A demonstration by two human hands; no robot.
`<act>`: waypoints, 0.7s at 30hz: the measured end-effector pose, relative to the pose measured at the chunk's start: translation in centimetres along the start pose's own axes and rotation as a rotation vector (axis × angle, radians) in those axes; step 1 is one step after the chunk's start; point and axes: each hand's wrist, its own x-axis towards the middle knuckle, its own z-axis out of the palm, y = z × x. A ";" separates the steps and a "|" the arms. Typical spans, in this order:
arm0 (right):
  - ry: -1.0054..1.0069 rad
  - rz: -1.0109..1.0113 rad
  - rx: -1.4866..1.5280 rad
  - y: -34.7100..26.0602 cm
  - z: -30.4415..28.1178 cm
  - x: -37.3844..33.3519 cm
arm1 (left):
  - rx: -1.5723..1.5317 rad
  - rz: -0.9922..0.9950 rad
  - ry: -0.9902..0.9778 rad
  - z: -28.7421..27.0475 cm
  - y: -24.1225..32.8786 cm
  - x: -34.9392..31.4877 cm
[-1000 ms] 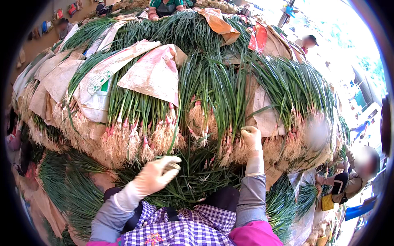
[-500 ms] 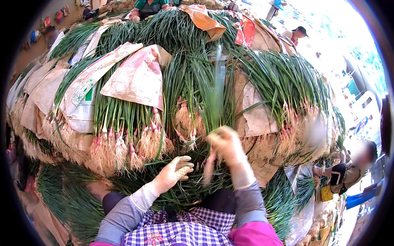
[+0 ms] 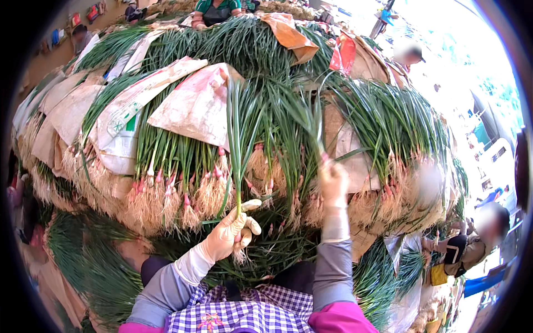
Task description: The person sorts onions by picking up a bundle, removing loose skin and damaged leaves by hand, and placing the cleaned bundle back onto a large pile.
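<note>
Upright in my left hand is one green garlic plant, pinched near its pale base. Its leaves point away from me and its small roots hang below the fingers. My right hand reaches forward over the near face of the heap, right of centre. Its gloved fingers are closed at the pinkish bulb end of another green garlic plant, whose leaves are smeared by motion. Both hands wear pale gloves. Bundled garlic plants, roots toward me, lie in front of the left hand.
Paper sacks cover parts of the heap. More garlic plants lie at the right, and loose green leaves lie low at the left. A person sits at the right; another person is at the far side.
A garlic plant now stands in my left hand, which held nothing before. My right hand has moved forward and right. The blurred plant it held near the centre is no longer there.
</note>
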 end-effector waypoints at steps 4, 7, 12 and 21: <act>0.005 -0.145 -0.448 -5.6 -4.6 3.5 | -0.104 0.005 0.023 -0.7 -0.6 0.3; 0.273 -0.303 -0.669 -8.8 -6.7 2.6 | -0.061 -0.001 0.128 -1.0 -0.2 -0.4; 0.576 -0.348 -0.488 -6.4 -11.1 3.0 | 0.017 0.020 0.070 0.2 -0.8 0.3; 0.062 -0.329 0.416 -9.5 2.1 -15.4 | -0.300 -0.044 0.050 0.1 -0.9 0.3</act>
